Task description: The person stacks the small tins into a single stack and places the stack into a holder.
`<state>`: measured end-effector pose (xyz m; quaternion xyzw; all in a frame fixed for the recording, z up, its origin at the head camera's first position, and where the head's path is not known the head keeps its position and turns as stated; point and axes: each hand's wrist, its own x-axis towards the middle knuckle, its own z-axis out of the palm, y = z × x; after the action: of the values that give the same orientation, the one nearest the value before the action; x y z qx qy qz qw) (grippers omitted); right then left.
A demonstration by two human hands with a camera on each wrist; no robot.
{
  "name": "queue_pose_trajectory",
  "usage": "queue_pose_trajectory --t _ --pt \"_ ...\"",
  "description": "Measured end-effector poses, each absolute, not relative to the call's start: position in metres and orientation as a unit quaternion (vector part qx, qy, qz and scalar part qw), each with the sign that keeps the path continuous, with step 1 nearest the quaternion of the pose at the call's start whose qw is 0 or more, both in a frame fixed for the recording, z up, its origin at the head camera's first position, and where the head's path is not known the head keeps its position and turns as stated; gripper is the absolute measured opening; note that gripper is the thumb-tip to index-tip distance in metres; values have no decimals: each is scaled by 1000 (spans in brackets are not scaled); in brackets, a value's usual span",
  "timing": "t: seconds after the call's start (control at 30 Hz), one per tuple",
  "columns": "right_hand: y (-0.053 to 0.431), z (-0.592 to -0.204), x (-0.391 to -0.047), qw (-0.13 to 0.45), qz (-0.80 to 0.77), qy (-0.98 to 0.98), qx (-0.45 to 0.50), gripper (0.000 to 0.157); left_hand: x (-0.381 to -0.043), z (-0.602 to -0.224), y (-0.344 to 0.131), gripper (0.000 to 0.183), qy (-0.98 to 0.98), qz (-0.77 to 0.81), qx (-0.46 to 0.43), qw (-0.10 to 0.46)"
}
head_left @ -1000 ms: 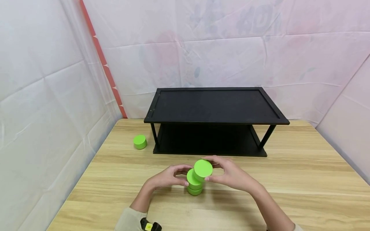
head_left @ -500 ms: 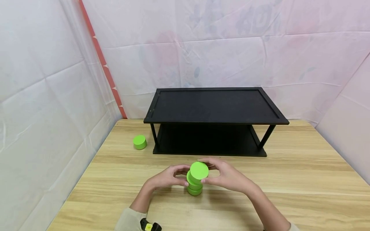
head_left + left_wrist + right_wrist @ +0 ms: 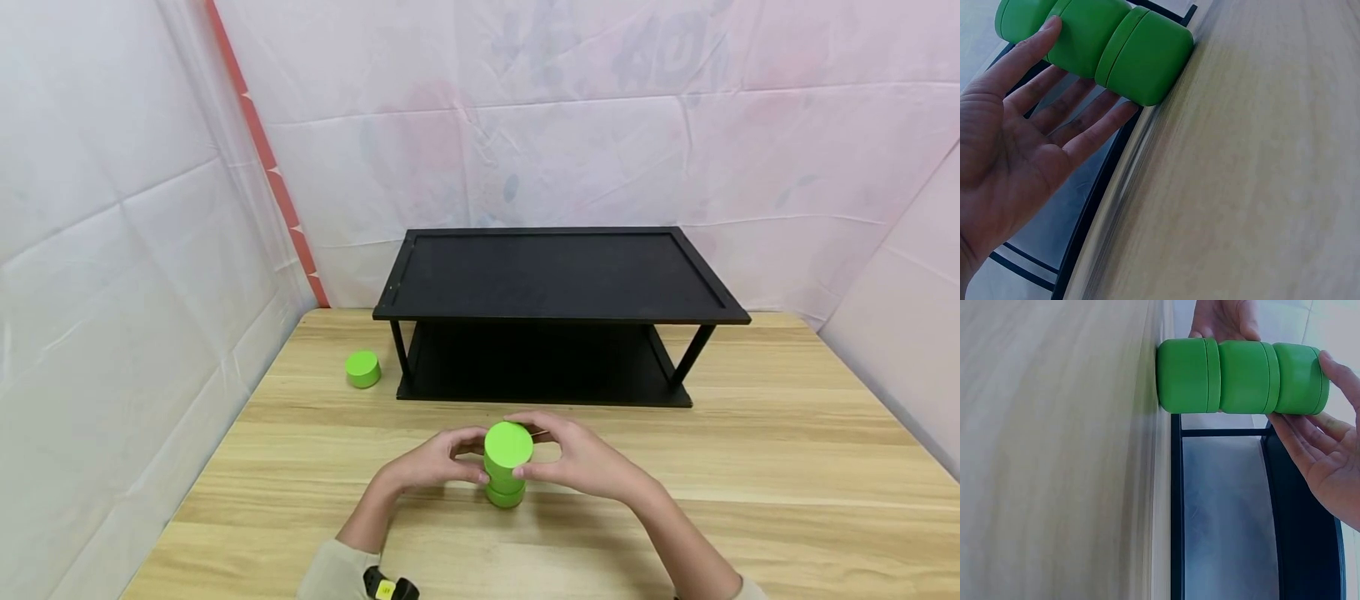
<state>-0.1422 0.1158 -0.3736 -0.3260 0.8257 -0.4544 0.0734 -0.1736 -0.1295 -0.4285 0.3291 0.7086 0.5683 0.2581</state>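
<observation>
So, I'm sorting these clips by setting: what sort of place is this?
Probably a makeshift recording booth: creased pale sheets enclose the wooden table on three sides, and a plain black rack and matching green cylinders look like props.

Satin green, pale grain, creased white

The stacked tubs (image 3: pixel 1244 376) have an even, smooth, satin coat; fine seams cut round them, and whether plastic or painted metal lies beneath cannot be told. The lone tub (image 3: pixel 363 369) shares that soft sheen. Under them the table (image 3: pixel 300 467) shows a wood-grain surface, smooth and faintly shiny. The black shelf (image 3: pixel 555 275) looks mostly matt, its flat top dull, its material unclear. Around it hangs a thin white sheet (image 3: pixel 525 167), wrinkled and fold-marked, cloth or plastic, with a slight gloss. The beige sleeve (image 3: pixel 337 571) is matt cloth.
</observation>
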Motion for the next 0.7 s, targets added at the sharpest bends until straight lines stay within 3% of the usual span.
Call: queue_pose_trajectory --t 0.7 --pt "115 -374 -144 81 -445 830 -326 60 -173 -429 -129 53 714 570 315 257"
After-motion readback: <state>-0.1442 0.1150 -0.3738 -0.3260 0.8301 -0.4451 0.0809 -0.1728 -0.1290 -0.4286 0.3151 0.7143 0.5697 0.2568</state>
